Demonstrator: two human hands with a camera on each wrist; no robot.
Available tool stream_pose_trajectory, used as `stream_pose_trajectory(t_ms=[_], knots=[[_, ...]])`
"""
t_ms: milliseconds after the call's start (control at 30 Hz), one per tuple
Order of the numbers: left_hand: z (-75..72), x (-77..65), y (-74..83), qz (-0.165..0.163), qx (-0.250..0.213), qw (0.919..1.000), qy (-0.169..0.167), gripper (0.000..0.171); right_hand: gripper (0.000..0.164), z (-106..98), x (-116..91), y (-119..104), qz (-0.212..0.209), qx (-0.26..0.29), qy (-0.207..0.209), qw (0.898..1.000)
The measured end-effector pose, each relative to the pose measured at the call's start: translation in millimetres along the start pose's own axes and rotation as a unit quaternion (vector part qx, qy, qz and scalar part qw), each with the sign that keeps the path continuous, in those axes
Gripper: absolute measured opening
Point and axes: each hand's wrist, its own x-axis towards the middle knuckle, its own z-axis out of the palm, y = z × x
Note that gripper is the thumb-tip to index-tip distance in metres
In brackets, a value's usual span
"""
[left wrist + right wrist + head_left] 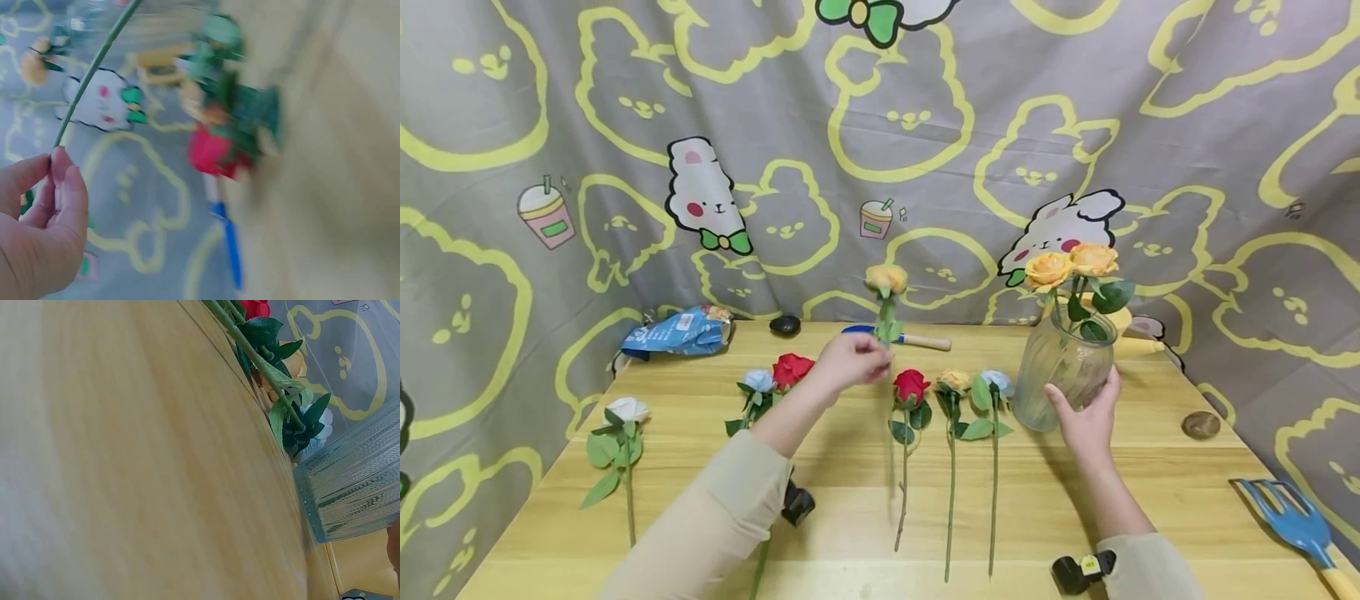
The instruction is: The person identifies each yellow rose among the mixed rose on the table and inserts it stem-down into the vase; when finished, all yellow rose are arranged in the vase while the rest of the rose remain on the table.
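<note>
My left hand [853,360] pinches the thin green stem [94,65] of a yellow-orange rose [886,279] between thumb and fingers, its bloom held up above the table. With my right hand [1092,421] I grip the lower side of a clear ribbed glass vase [1036,379], which leans slightly. Two orange roses [1093,259] stand in its mouth. Between the hands lie a red rose [912,387], a yellow rose [953,380] and a light blue rose [997,382], stems toward me. The right wrist view catches the vase's base [310,503] and only a sliver of that hand.
Left of centre lie another blue rose [758,381], a red rose [792,369] and a white rose [627,409]. A blue bag [681,332], black object [785,325] and trowel [925,342] line the back. A brown disc [1201,425] and blue hand fork [1296,521] are right.
</note>
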Motion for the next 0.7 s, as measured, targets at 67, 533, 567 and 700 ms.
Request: stream_pose_trajectory(t_ms=[67, 533, 567, 700], knots=[[9.3, 5.9, 17.3, 0.027, -0.024, 0.9993, 0.001, 0.013, 0.084, -0.3, 0.0, -0.9, 0.003, -0.009, 0.002, 1.0], [78.7, 26.1, 133.5, 0.25, -0.115, 0.9604, 0.043, 0.017, 0.085, -1.5, 2.3, 12.2, 0.01, -0.011, 0.003, 1.0], [83.3, 27.2, 139.2, 0.261, -0.108, 0.9579, 0.051, 0.016, 0.086, -1.9, 3.2, 15.2, 0.01, -0.01, 0.005, 1.0], [99.9, 29.9, 155.0, 0.28, -0.11, 0.9507, 0.076, 0.014, 0.086, -2.3, 5.8, 24.4, 0.002, -0.008, 0.009, 1.0]])
